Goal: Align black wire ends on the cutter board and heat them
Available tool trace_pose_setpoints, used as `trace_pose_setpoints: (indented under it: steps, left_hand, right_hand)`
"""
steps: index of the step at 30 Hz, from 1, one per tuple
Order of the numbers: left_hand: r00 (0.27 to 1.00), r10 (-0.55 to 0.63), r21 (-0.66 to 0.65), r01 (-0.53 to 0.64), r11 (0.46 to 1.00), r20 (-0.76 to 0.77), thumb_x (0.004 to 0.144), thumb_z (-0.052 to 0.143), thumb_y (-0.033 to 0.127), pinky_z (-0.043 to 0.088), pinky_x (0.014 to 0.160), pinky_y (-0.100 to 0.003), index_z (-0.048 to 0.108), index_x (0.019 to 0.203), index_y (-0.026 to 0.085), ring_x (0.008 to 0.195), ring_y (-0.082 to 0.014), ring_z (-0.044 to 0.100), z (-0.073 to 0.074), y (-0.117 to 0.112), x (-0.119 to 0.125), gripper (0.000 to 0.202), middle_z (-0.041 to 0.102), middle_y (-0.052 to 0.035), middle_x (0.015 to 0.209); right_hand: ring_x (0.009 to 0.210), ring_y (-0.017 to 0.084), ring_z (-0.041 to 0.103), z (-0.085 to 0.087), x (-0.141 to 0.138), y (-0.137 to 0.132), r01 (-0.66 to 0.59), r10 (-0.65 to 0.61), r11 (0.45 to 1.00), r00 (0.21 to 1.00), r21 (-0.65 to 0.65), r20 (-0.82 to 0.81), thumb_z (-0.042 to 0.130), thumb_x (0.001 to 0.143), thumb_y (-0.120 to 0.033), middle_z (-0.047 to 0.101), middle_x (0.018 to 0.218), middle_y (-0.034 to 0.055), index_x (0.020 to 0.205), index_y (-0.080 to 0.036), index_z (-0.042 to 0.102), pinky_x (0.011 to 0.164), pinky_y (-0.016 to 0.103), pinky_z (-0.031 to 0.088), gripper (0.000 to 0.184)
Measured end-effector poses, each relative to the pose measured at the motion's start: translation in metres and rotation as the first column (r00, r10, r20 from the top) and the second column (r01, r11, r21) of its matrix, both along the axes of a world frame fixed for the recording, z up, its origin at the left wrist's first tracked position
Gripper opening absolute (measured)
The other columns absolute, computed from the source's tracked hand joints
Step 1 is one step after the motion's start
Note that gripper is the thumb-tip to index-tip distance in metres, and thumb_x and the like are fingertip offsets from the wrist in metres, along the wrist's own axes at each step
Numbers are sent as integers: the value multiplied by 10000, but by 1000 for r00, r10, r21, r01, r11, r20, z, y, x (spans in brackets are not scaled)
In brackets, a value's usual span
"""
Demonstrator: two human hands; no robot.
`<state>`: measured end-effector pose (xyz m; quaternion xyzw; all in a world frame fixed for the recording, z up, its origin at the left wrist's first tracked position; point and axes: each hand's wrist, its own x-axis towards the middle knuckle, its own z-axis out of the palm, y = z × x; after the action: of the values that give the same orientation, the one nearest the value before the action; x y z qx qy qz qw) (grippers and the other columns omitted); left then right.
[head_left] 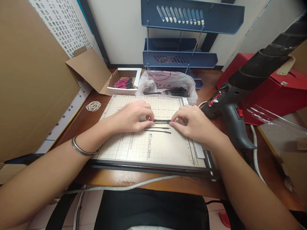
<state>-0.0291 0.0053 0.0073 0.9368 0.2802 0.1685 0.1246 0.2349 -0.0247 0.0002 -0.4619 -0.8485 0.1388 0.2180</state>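
Several thin black wires lie side by side across a cream paper trimmer board printed with grid lines and size marks. My left hand pinches them at their left end, thumb against fingers. At their right end, the thumb and fingers of my right hand close on the same wires. Two more black wires rest on the board just nearer to me, apart from the bundle. Their left ends are partly hidden by my left hand.
Behind the board stand a white box of pink and black pieces and a plastic bag of black wires. A heat gun stands at right before a red box. Rubber bands lie left; blue shelves rise behind.
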Motion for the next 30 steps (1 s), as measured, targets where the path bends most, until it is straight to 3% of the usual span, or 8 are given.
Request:
trace_pose_setpoints:
  steps: [6, 15, 30]
  left_hand:
    - [1000, -15, -13, 15, 1000, 15, 957, 623, 303, 438, 790, -312, 739, 856, 192, 819, -181, 606, 0, -1, -1, 190, 692, -46, 853]
    - [999, -11, 3, 11, 1000, 34, 964, 608, 355, 444, 776, -315, 747, 854, 194, 794, -181, 611, 1, -3, 1, 239, 699, -51, 842]
    - [999, -51, -13, 51, 999, -10, 959, 620, 307, 442, 780, -313, 753, 864, 207, 811, -180, 604, -2, -2, 2, 192, 689, -39, 828]
  right_hand:
    - [777, 163, 518, 1, -3, -3, -103, 104, 992, 995, -68, 7, 708, 877, -282, 616, 719, 8, 823, -240, 782, 800, 337, 335, 100]
    - [742, 153, 514, 0, -3, -2, -28, 28, 998, 999, -48, 14, 624, 932, -269, 581, 699, 4, 855, -210, 744, 775, 330, 339, 154]
    - [745, 158, 519, 0, -4, -2, -54, 56, 997, 998, -55, 38, 665, 905, -259, 593, 709, 5, 886, -219, 758, 771, 322, 344, 102]
